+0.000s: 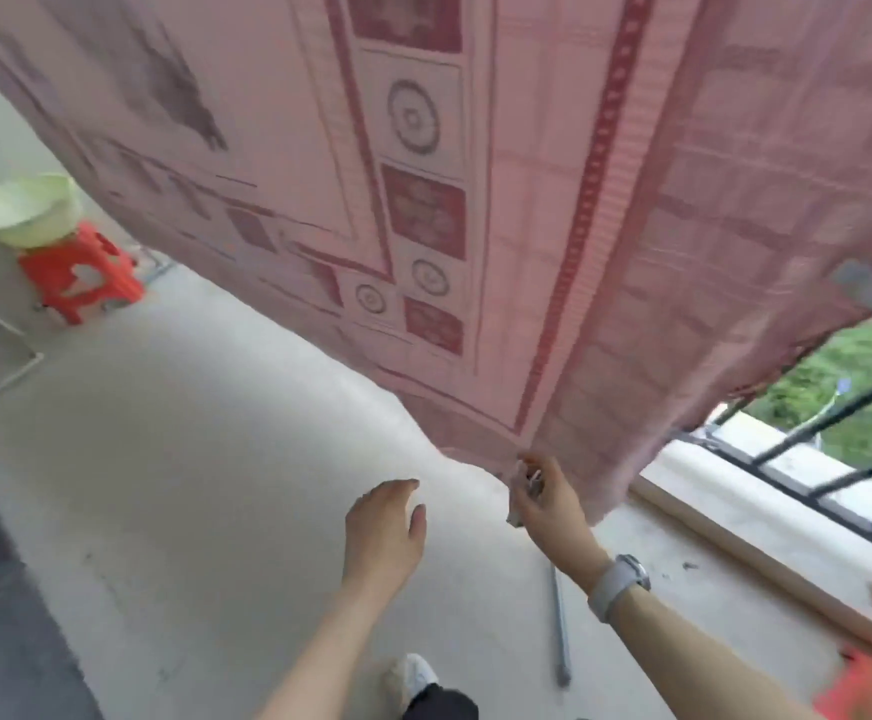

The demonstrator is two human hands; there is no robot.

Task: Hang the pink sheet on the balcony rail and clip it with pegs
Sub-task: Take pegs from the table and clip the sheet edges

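Note:
The pink patterned sheet hangs down from above and fills the upper part of the head view. Its lower edge sags towards the balcony floor. My right hand pinches the sheet's bottom corner; a small white peg-like thing shows between its fingers, too blurred to name. My left hand hovers just left of that corner with fingers apart, holding nothing. A grey rail end pokes out from under the sheet at the right.
A green basin sits on a red plastic stool at the far left. Black balcony bars and a low ledge run along the right. A metal rod lies on the floor near my foot.

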